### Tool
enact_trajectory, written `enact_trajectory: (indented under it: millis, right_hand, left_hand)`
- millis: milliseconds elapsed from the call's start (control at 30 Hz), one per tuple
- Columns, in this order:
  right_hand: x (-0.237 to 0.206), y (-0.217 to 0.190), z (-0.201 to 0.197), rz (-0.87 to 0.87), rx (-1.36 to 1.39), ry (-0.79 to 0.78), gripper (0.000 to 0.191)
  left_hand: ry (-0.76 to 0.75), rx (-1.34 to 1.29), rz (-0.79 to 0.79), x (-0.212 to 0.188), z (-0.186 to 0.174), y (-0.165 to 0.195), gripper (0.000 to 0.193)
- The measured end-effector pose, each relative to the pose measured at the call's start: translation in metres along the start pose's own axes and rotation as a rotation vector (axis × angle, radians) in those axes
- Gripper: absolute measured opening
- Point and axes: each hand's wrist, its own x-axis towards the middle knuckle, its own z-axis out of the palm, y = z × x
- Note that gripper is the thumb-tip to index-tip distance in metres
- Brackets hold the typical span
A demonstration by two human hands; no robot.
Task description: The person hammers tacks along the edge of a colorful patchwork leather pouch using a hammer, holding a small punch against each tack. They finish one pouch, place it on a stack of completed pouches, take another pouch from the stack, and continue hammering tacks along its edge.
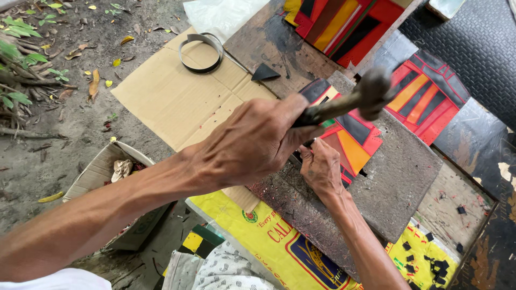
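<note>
The left hand (pixel 252 142) is clenched tight around the wooden handle of a hammer (pixel 355 99), raised so the blurred head hangs up and to the right of the knuckles, above the work. Below and just right of that fist, the right hand (pixel 321 167) is pressed down with fingers curled, pinching something small at the edge of a red, orange and black patchwork piece (pixel 352 140); what it pinches is hidden under the hammer handle, and I cannot tell whether it is a punch, a nail or just the material. The piece lies on a grey stone slab (pixel 400 177), which carries on well beyond the right hand's fingertips. Farther out past the hammer head lie two more patchwork panels, one (pixel 427 96) close by and another (pixel 344 21) at the far edge of the board. Off behind the left wrist are a sheet of cardboard (pixel 172 96) with a loop of dark strap (pixel 200 52) on it. The risk, as I judge it, is plain: the holding fingers sit right under the hammer's path, so a blow slightly off line could land on them, or glance off and shift the piece out of position on the slab.
</note>
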Motion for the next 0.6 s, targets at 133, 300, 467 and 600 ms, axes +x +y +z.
enact_trajectory:
  millis: [133, 300, 467, 600]
  right_hand:
    - [0.000, 0.000, 0.000, -0.043, 0.044, 0.018, 0.010]
    - [0.000, -0.002, -0.001, 0.027, 0.028, 0.008, 0.015]
    - [-0.001, 0.002, -0.002, 0.003, -0.011, 0.001, 0.012]
    - [-0.001, 0.005, -0.001, 0.006, 0.046, 0.009, 0.010]
  left_hand:
    - [-0.098, 0.029, -0.085, 0.003, 0.009, 0.000, 0.030]
    - [-0.237, 0.243, -0.118, 0.009, 0.003, 0.003, 0.024]
    - [0.220, -0.222, 0.195, 0.014, -0.009, 0.023, 0.023]
    - [0.155, -0.260, 0.139, 0.025, -0.001, 0.026, 0.027]
